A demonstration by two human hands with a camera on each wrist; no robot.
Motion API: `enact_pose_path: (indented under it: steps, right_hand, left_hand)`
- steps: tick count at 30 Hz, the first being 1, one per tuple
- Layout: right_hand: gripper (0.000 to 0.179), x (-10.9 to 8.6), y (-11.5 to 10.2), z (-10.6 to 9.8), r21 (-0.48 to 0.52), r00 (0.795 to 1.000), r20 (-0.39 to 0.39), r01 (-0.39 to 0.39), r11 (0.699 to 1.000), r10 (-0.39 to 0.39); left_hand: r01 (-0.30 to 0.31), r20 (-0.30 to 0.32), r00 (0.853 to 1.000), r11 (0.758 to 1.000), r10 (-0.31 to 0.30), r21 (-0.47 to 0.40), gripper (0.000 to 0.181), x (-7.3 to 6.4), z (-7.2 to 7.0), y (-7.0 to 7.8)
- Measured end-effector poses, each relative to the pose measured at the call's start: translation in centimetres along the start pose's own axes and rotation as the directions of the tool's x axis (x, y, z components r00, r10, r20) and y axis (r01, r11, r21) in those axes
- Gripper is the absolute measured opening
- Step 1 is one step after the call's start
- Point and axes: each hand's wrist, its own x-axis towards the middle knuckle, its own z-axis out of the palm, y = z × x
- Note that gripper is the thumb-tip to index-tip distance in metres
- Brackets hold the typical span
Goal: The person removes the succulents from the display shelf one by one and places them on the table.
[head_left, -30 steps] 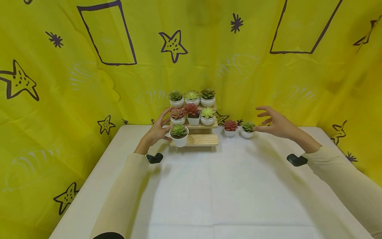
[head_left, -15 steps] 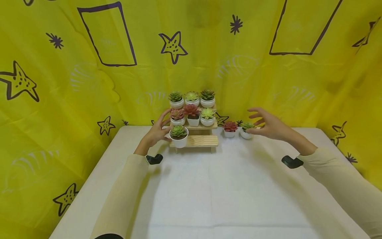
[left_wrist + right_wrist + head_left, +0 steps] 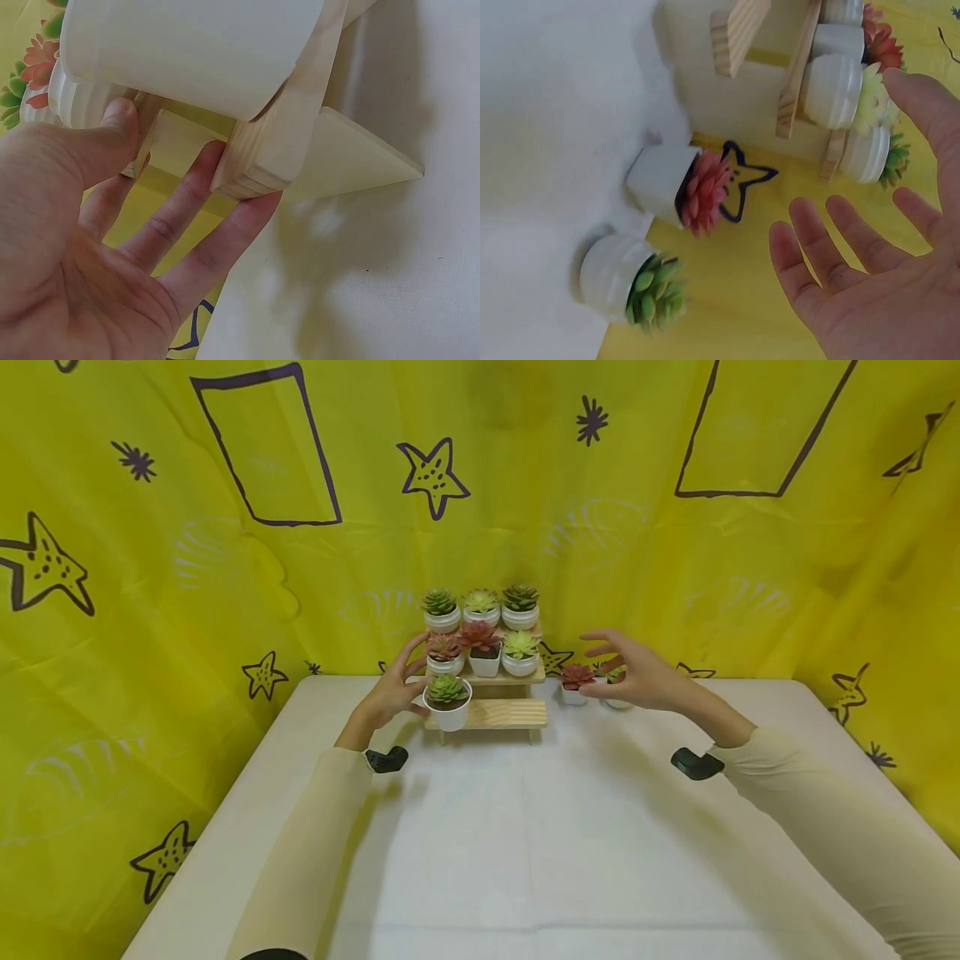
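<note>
My left hand is at the left end of a three-tier wooden plant stand, fingers spread. In the left wrist view, its fingertips touch the end of the lowest board and the thumb lies at the board behind. On the lowest tier, beside that hand, stands a green succulent in a white pot. My right hand hovers right of the stand, fingers apart, holding nothing. It overlaps a red succulent in a square white pot and a green succulent in a round one.
Several potted succulents fill the upper tiers, including a dark green one and a red one. A white cloth covers the table. Close behind the stand hangs a yellow curtain with drawn stars.
My right hand has moved left toward the stand, passing in front of the two succulents on the table. The left hand stays at the stand's left end.
</note>
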Motion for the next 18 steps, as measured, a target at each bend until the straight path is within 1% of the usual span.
enact_pose_path:
  steps: [5,10,14,18]
  right_hand:
    - [0.076,1.0,-0.8,1.2,0.042,0.999,0.007,0.044,0.998,-0.044]
    - [0.079,1.7,-1.8,2.3,0.124,0.998,0.044,0.034,0.992,-0.040]
    - [0.081,2.3,-2.7,3.2,0.134,0.997,0.062,0.033,0.990,-0.042]
    - [0.081,2.9,-3.3,4.1,0.162,0.994,0.071,0.068,0.984,-0.081]
  left_hand:
    - [-0.001,-0.003,1.000,1.000,0.001,-0.001,0.080,0.0,0.1,0.2]
    - [0.005,-0.009,1.000,1.000,-0.005,0.000,0.080,0.0,0.1,0.2]
    - [0.003,-0.007,1.000,1.000,-0.003,-0.001,0.080,-0.1,0.1,0.2]
    - [0.000,-0.004,1.000,1.000,0.000,-0.005,0.079,-0.2,0.1,0.2]
